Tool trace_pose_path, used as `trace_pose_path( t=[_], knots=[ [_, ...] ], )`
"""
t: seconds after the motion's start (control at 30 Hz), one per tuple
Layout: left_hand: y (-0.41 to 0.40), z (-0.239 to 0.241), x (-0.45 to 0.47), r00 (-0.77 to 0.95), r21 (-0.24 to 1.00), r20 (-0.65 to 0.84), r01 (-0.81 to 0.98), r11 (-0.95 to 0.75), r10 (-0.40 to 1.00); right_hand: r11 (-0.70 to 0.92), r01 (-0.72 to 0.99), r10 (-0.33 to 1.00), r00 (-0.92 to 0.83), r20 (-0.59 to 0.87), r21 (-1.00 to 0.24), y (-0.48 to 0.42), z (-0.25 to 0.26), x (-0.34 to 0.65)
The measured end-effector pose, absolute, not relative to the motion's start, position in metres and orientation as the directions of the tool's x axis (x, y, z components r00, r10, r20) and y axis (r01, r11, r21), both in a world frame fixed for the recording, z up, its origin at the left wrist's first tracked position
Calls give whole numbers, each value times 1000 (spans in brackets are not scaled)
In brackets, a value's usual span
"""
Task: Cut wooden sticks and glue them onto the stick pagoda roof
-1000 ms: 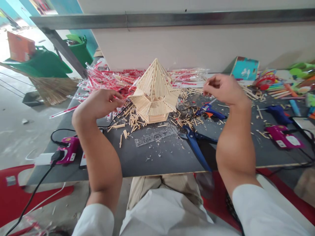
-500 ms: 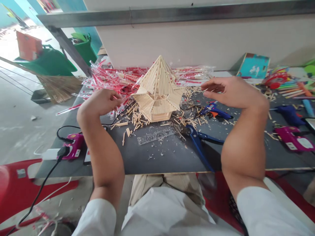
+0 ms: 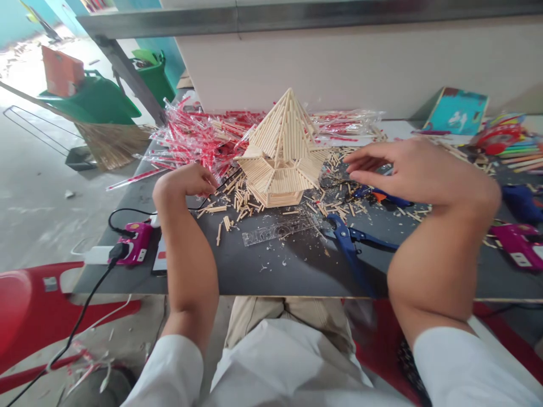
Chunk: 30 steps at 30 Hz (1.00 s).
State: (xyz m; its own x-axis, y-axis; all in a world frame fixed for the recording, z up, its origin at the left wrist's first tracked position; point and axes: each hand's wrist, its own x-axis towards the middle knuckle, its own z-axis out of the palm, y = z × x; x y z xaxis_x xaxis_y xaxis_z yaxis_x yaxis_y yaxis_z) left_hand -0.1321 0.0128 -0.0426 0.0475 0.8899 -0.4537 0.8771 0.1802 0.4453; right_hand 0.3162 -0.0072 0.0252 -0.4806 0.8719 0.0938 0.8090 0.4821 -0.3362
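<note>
A model house [image 3: 282, 148] of thin wooden sticks, with a pointed roof and flared lower eaves, stands upright on the dark table [image 3: 237, 277]. My left hand [image 3: 190, 182] hovers to its left, fingers loosely bent, near a black cord and loose cut sticks [image 3: 241, 203]. On the other side my right hand [image 3: 394, 165] is raised with fingers apart and the thumb below them, holding nothing. Neither hand touches the model. Beneath my right hand, a blue glue gun [image 3: 392, 199] is partly hidden. Blue-handled cutters [image 3: 350, 240] lie nearer me, beside a clear ruler [image 3: 275, 230].
Red-and-clear plastic wrappers [image 3: 190, 138] are heaped behind the model on the left. Magenta power strips [image 3: 136, 243] sit at both sides, with cords trailing. A teal board [image 3: 456, 111] leans on the wall at back right. A red chair [image 3: 25, 316] stands at left.
The view has shifted slightly, moving the scene to the right. My right hand has come lower and nearer to me, now covering more of the glue gun. The model stands as before.
</note>
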Motion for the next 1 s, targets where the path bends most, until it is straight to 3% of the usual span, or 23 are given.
trace_pose_path(
  t=[0.13,0.3,0.4,0.5,0.67,1.0],
  knots=[
    [7,-29,-112,126,440,-416,895,78,900,568,756,809,-584,57,-325,-20,22,294],
    [-5,-13,-98,170,408,-287,912,-40,943,800,486,466,-873,-147,-351,-39,0,246],
    [-7,-11,-93,182,388,-320,920,-47,930,844,472,415,-876,-248,-255,-53,-24,215],
    [-5,-13,-90,141,360,-388,933,9,911,895,390,350,-915,-203,-217,-66,-52,188],
    [-5,-15,-101,147,404,-323,915,-4,935,923,278,259,-960,-103,-266,-73,-85,157],
    [-15,-2,-109,123,432,-263,902,3,957,977,207,209,-977,33,-47,-67,-102,109]
  ],
)
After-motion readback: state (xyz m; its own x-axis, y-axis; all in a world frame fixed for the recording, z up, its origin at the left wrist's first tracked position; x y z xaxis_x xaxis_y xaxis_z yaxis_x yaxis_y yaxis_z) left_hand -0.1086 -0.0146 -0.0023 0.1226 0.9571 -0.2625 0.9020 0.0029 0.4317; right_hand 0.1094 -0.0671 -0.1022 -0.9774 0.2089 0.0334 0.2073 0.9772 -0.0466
